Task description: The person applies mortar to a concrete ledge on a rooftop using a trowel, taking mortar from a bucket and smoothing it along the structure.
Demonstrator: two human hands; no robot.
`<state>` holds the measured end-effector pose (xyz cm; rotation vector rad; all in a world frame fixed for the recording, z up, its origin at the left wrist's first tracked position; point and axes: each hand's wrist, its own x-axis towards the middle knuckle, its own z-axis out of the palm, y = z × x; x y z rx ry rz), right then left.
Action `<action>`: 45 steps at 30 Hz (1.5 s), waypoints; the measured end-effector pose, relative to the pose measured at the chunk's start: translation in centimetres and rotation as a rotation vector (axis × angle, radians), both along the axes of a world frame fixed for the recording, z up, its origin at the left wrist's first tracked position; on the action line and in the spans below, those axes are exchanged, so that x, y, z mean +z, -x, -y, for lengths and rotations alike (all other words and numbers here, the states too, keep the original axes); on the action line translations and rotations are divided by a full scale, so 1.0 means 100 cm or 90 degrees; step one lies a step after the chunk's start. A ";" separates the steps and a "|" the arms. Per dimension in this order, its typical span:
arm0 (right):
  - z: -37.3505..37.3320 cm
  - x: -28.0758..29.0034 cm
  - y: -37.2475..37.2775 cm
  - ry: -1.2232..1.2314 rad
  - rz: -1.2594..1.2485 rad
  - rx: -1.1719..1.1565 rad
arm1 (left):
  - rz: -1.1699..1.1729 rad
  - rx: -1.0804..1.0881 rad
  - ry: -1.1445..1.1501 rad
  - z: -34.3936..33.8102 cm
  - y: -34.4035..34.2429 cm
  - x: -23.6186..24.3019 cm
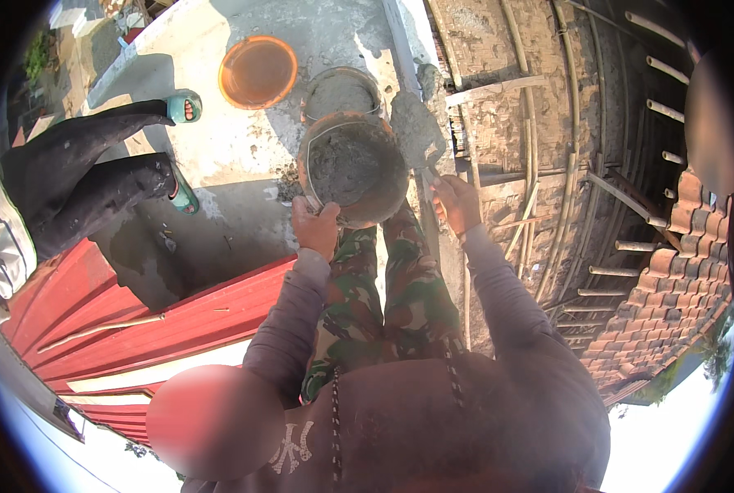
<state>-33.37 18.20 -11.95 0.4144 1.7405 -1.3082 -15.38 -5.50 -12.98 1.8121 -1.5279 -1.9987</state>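
My left hand (316, 228) is closed on the near rim of a round bucket (393, 185), which is tilted so that its mouth shows. Wet grey mortar (344, 168) lies inside, and a thin wire handle arcs along the left of the mouth. In my right hand (457, 203) is the handle of a trowel (417, 130), to the right of the bucket. Grey mortar coats the trowel's blade, which points away from me. Just beyond the held bucket stands a second bucket (342, 90) with grey contents.
An orange basin (258, 72) sits on the concrete slab (334, 33). At left stands another person in dark trousers (96, 156) and green sandals. Red metal roofing (161, 316) lies below left. A woven bamboo wall (498, 131) and tiled roof (671, 296) are on the right.
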 end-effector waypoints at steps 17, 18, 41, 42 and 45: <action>0.079 -0.228 0.158 -0.448 -0.515 0.236 | 0.149 0.053 0.000 0.010 -0.051 0.001; 0.084 -0.218 0.155 -0.426 -0.532 0.222 | 0.148 0.063 0.009 0.010 -0.055 -0.001; 0.002 -0.169 0.092 -0.028 0.215 -0.165 | 0.061 0.105 -0.034 0.013 0.017 0.076; 0.013 -0.169 0.097 -0.034 0.210 -0.149 | 0.056 0.108 -0.040 0.016 0.024 0.087; 0.054 -0.168 0.105 -0.043 0.191 -0.101 | 0.036 0.105 -0.053 0.030 0.035 0.116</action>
